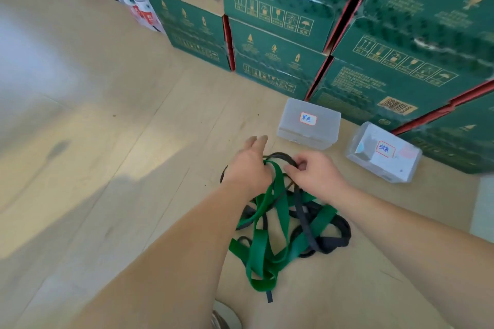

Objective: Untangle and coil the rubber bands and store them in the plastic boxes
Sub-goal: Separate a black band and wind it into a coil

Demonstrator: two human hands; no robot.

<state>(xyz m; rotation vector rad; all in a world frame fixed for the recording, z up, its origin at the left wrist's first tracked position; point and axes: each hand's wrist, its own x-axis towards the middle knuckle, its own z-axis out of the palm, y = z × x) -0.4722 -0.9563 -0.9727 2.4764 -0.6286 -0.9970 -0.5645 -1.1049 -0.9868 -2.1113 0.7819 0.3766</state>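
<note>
Two bare forearms are seen reaching forward from the bottom edge over a pale wooden floor [107,141]. Between them a tangled heap of green rubber bands [270,235] and black rubber bands [328,238] is spread on the floor. A black loop [280,155] is lifted at the far end of the heap: it is pinched between thumb and fingers of the right hand [312,172], while the left hand [250,168] is closed around a green strand beside it, two fingers left extended. Just beyond, two lidded translucent plastic boxes are set near each other, the left box [310,123] and the right box [385,153], each bearing a handwritten label. Stacked green cartons [280,35] are ranged behind them.
</note>
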